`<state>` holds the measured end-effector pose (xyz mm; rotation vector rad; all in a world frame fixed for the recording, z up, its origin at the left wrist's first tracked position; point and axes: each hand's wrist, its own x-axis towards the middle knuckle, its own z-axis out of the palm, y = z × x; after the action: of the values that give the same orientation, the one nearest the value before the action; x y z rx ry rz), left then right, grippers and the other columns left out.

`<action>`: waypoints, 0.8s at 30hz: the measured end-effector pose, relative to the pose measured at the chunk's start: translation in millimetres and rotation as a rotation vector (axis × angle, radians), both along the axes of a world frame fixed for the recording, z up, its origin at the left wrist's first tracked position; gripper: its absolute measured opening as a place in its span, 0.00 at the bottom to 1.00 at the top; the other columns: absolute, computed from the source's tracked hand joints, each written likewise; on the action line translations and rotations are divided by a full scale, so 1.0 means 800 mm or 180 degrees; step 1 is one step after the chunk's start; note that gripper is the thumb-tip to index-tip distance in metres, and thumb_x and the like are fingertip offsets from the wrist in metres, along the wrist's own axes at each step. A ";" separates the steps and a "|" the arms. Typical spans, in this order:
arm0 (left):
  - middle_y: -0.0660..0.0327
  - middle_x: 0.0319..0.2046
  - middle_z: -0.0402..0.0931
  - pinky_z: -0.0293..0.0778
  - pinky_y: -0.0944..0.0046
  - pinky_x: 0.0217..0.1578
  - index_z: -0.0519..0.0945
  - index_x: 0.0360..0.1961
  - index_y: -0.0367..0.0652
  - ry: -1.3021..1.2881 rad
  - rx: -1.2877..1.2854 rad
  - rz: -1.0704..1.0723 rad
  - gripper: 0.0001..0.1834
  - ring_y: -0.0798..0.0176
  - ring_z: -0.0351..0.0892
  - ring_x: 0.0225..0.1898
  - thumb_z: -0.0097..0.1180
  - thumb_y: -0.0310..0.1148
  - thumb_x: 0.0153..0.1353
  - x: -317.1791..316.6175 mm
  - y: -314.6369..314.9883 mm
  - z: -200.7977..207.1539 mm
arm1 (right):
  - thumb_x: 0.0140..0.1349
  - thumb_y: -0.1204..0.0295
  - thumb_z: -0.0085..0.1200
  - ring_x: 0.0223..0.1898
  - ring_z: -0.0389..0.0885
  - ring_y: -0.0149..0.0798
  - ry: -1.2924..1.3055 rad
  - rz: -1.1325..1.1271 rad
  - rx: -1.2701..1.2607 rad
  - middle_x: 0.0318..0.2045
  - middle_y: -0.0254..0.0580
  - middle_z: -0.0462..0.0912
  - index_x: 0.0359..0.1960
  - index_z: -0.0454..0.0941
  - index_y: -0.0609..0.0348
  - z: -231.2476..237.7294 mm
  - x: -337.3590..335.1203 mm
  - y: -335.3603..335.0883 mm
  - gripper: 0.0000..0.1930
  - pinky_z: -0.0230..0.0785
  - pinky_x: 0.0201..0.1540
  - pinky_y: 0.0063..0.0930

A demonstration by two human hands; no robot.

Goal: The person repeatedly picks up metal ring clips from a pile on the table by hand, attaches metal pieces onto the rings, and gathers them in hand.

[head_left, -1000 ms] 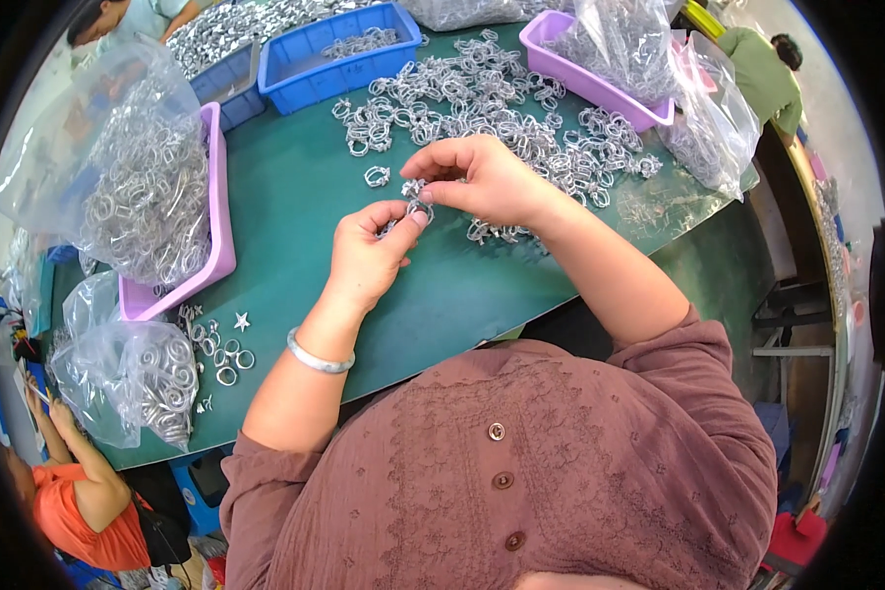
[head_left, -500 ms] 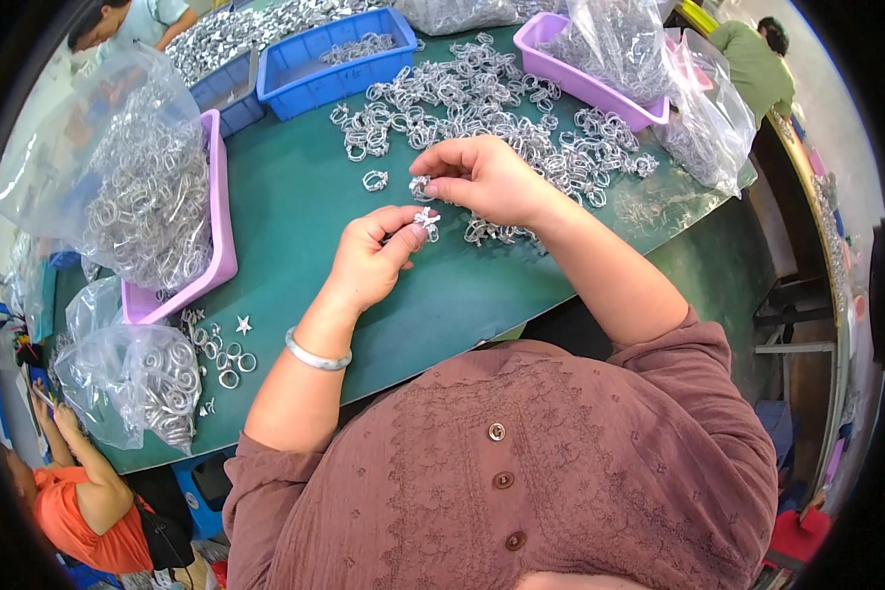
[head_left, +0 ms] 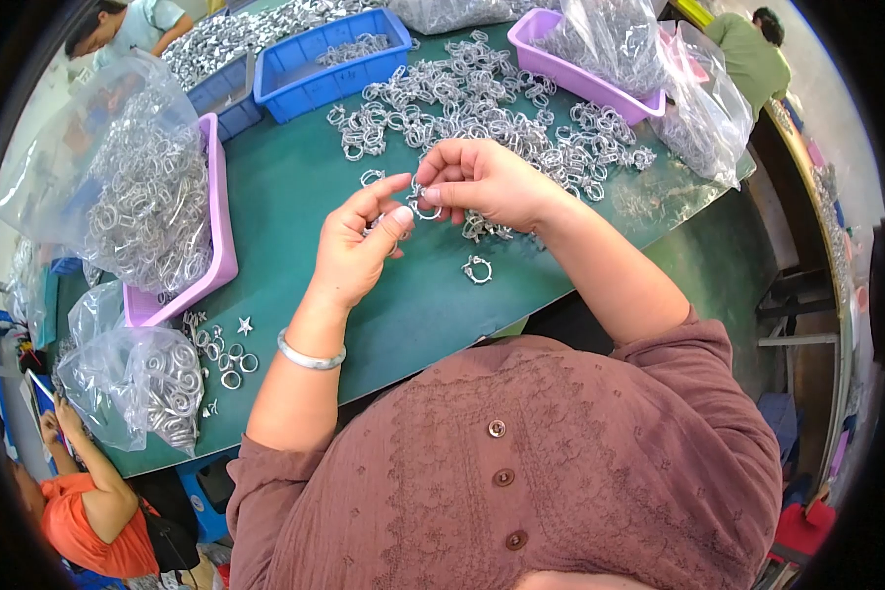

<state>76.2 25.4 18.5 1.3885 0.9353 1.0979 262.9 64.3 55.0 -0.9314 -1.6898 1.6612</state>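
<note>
Over the green table, my right hand (head_left: pixel 482 183) pinches a small silver metal ring (head_left: pixel 426 208) between thumb and fingers. Close beside it on the left is my left hand (head_left: pixel 356 242), its index finger reaching toward that ring. Its other fingers are curled, and a bit of silver metal (head_left: pixel 371 226) shows between them and the thumb, mostly hidden. One loose ring with a small ornament (head_left: pixel 477 270) lies on the table below my right hand. Another loose ring (head_left: pixel 371 177) is just beyond my left hand. A big heap of silver rings (head_left: pixel 462 103) spreads past both hands.
Purple trays (head_left: pixel 224 211) with bagged metal pieces stand at left and far right. A blue tray (head_left: pixel 332 61) sits at the back. Near the left edge lie a bag of spiral pieces (head_left: pixel 172 379) and a few loose rings (head_left: pixel 231 362). Other people are around the table.
A ring now lies on the table below my right hand, where there was none. My left hand has shifted slightly left, its index finger stretched out. My right hand has turned a little.
</note>
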 end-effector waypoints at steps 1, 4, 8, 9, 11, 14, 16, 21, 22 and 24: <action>0.69 0.27 0.71 0.67 0.77 0.24 0.71 0.48 0.42 -0.0211 -0.0044 -0.0185 0.18 0.77 0.69 0.27 0.52 0.30 0.55 0.000 0.000 0.000 | 0.54 0.75 0.50 0.25 0.73 0.25 0.0003 0.0059 0.0039 0.26 0.36 0.77 0.35 0.70 0.64 0.001 0.000 -0.001 0.08 0.66 0.25 0.16; 0.69 0.28 0.72 0.67 0.76 0.24 0.71 0.49 0.43 -0.0203 -0.0005 -0.0179 0.18 0.77 0.69 0.29 0.51 0.29 0.56 0.002 -0.001 -0.004 | 0.55 0.75 0.49 0.26 0.73 0.25 0.0038 0.0057 0.0048 0.27 0.36 0.77 0.38 0.69 0.65 -0.002 0.000 -0.004 0.10 0.66 0.27 0.17; 0.68 0.29 0.73 0.68 0.76 0.25 0.72 0.47 0.42 -0.0219 -0.0039 -0.0111 0.16 0.76 0.70 0.29 0.50 0.28 0.56 0.001 -0.001 -0.006 | 0.56 0.77 0.46 0.27 0.73 0.28 0.0392 -0.0006 -0.0034 0.27 0.39 0.76 0.43 0.65 0.67 -0.005 -0.001 -0.009 0.13 0.67 0.28 0.18; 0.68 0.29 0.73 0.68 0.76 0.25 0.72 0.47 0.42 -0.0219 -0.0043 -0.0122 0.16 0.76 0.70 0.29 0.50 0.28 0.56 0.002 -0.002 -0.005 | 0.56 0.77 0.46 0.27 0.73 0.28 0.0392 -0.0019 -0.0037 0.27 0.39 0.76 0.43 0.65 0.67 -0.006 0.000 -0.009 0.13 0.67 0.28 0.18; 0.68 0.29 0.73 0.68 0.76 0.25 0.73 0.45 0.41 -0.0289 0.0033 -0.0104 0.14 0.76 0.71 0.29 0.51 0.29 0.56 0.004 -0.003 -0.004 | 0.57 0.79 0.44 0.28 0.73 0.28 0.0559 0.0063 -0.0182 0.30 0.40 0.76 0.46 0.63 0.67 -0.008 0.004 -0.010 0.15 0.67 0.30 0.19; 0.68 0.30 0.73 0.68 0.76 0.25 0.73 0.45 0.41 -0.0422 0.0029 -0.0065 0.14 0.75 0.71 0.29 0.51 0.29 0.56 0.004 -0.005 -0.003 | 0.56 0.78 0.45 0.29 0.73 0.28 0.0707 0.0091 -0.0254 0.31 0.41 0.76 0.47 0.62 0.68 -0.005 0.003 -0.015 0.16 0.67 0.31 0.20; 0.67 0.30 0.73 0.69 0.76 0.25 0.73 0.45 0.41 -0.0452 0.0061 -0.0019 0.14 0.75 0.71 0.29 0.51 0.29 0.56 0.005 -0.006 -0.002 | 0.56 0.77 0.47 0.30 0.73 0.28 0.0724 0.0117 -0.0250 0.33 0.40 0.75 0.47 0.63 0.66 -0.009 0.006 -0.018 0.17 0.67 0.33 0.20; 0.67 0.30 0.73 0.69 0.76 0.26 0.72 0.45 0.40 -0.0555 0.0071 0.0030 0.14 0.75 0.71 0.29 0.52 0.29 0.56 0.004 -0.006 -0.004 | 0.54 0.76 0.50 0.32 0.74 0.28 0.0804 0.0097 -0.0262 0.33 0.38 0.75 0.46 0.64 0.64 -0.012 0.005 -0.027 0.17 0.68 0.34 0.20; 0.67 0.30 0.74 0.70 0.76 0.26 0.72 0.45 0.40 -0.0557 0.0064 0.0004 0.15 0.75 0.71 0.30 0.52 0.29 0.56 0.004 -0.006 -0.004 | 0.54 0.76 0.51 0.31 0.74 0.27 0.0799 0.0022 -0.0283 0.32 0.37 0.76 0.45 0.65 0.64 -0.012 0.004 -0.029 0.16 0.68 0.34 0.20; 0.66 0.31 0.74 0.70 0.76 0.26 0.72 0.45 0.40 -0.0558 0.0053 -0.0020 0.15 0.75 0.71 0.30 0.51 0.29 0.56 0.004 -0.006 -0.004 | 0.54 0.75 0.51 0.30 0.74 0.27 0.0794 -0.0053 -0.0307 0.31 0.37 0.76 0.44 0.66 0.63 -0.010 0.003 -0.031 0.15 0.68 0.33 0.20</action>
<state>79.4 20.7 15.1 1.2848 0.7960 1.2043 265.6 39.5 47.1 -0.7443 -1.4436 1.7796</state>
